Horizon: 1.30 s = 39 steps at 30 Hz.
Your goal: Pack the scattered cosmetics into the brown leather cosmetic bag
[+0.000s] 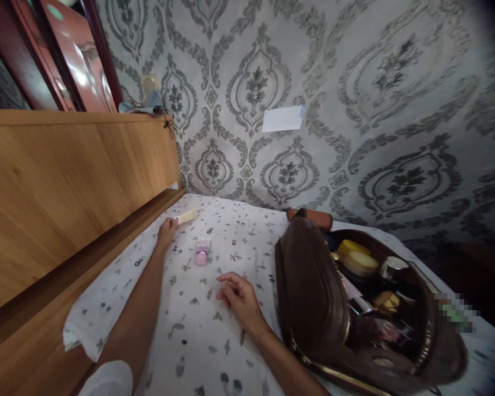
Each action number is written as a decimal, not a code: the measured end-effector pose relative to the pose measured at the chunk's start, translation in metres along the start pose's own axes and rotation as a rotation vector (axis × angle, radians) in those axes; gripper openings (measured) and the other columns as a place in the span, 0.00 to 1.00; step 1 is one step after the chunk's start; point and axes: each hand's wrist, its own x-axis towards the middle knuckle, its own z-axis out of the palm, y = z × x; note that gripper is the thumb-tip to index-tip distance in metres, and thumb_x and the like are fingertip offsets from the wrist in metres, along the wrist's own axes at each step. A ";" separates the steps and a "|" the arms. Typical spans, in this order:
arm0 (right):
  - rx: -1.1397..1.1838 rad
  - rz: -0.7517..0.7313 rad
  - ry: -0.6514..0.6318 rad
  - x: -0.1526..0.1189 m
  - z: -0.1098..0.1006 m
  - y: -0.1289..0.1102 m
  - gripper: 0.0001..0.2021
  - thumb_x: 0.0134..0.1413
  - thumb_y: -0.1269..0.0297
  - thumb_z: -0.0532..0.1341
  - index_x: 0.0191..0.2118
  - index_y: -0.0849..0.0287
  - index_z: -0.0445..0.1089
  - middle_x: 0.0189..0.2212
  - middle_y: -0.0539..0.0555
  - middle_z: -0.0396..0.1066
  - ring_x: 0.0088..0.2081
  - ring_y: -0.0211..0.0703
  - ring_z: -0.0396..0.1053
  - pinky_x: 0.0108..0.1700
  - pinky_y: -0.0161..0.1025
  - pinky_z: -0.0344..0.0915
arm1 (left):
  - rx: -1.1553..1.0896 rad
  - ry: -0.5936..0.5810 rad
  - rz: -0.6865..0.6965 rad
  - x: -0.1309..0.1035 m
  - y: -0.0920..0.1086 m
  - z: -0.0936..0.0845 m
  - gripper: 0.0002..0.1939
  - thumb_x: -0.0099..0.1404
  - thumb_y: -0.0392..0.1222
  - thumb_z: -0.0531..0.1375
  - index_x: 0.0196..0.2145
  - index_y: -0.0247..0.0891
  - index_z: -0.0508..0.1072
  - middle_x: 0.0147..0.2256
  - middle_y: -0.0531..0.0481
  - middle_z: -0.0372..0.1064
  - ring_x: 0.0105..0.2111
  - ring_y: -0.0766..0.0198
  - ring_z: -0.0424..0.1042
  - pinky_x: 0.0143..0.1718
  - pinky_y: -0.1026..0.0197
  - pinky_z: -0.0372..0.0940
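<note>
My left hand (167, 232) reaches toward the far left of the cloth, its fingers closed on the white cap end of a pale yellow squeeze tube (187, 216). Nearer to me, a small pink and purple tube (202, 252) lies on the patterned white cloth (206, 319). To the right of that tube is my right hand (237, 297), with loosely bent fingers partly apart and nothing visible in them. Beside my right forearm stands a dark brown bag (309, 286), unzipped, with several cosmetic items inside.
In the bag are a yellow round container (352, 247), a cream-coloured one (359, 263) and a white jar (394, 267). A brown leather case (317, 219) lies behind it. A wooden board (78, 176) borders the left side; patterned wallpaper (214, 99) rises behind.
</note>
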 end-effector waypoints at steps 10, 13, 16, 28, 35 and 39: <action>-0.008 0.007 -0.006 -0.001 0.000 -0.001 0.13 0.49 0.56 0.59 0.36 0.60 0.69 0.20 0.49 0.70 0.18 0.33 0.56 0.22 0.32 0.51 | -0.088 -0.025 -0.052 0.001 0.005 -0.004 0.20 0.66 0.57 0.49 0.31 0.39 0.70 0.25 0.49 0.73 0.31 0.55 0.72 0.37 0.57 0.64; 0.001 -0.002 -0.001 0.000 0.000 0.000 0.13 0.49 0.56 0.59 0.36 0.60 0.69 0.20 0.49 0.70 0.18 0.34 0.57 0.22 0.32 0.51 | -0.139 -0.043 -0.051 0.000 0.005 -0.004 0.20 0.65 0.57 0.50 0.31 0.39 0.70 0.25 0.49 0.73 0.31 0.56 0.72 0.38 0.56 0.64; 0.001 -0.001 -0.001 0.000 0.000 0.000 0.13 0.49 0.56 0.59 0.36 0.61 0.69 0.20 0.49 0.69 0.18 0.33 0.57 0.21 0.32 0.51 | -0.211 -0.063 -0.043 -0.002 0.007 -0.005 0.21 0.64 0.59 0.52 0.32 0.38 0.71 0.25 0.50 0.72 0.31 0.57 0.71 0.39 0.56 0.64; 0.021 0.007 0.000 0.000 0.000 0.000 0.14 0.47 0.56 0.59 0.36 0.61 0.70 0.19 0.48 0.70 0.18 0.32 0.56 0.21 0.31 0.51 | -0.665 -0.311 -0.073 -0.009 0.023 -0.003 0.27 0.54 0.63 0.64 0.36 0.34 0.70 0.28 0.51 0.69 0.26 0.66 0.70 0.27 0.65 0.65; 0.070 -0.008 0.053 0.000 0.000 0.001 0.15 0.48 0.54 0.61 0.37 0.61 0.70 0.20 0.49 0.71 0.19 0.33 0.58 0.22 0.32 0.55 | -0.885 -0.558 -0.084 -0.018 0.041 -0.006 0.23 0.55 0.53 0.69 0.40 0.34 0.70 0.30 0.49 0.72 0.26 0.68 0.72 0.25 0.68 0.67; 0.143 -0.013 0.151 -0.001 0.000 0.000 0.21 0.50 0.48 0.63 0.42 0.62 0.70 0.25 0.52 0.73 0.23 0.36 0.64 0.24 0.33 0.59 | -0.968 -0.711 -0.074 -0.023 0.051 -0.006 0.24 0.55 0.47 0.70 0.46 0.34 0.72 0.33 0.49 0.73 0.29 0.66 0.74 0.30 0.65 0.71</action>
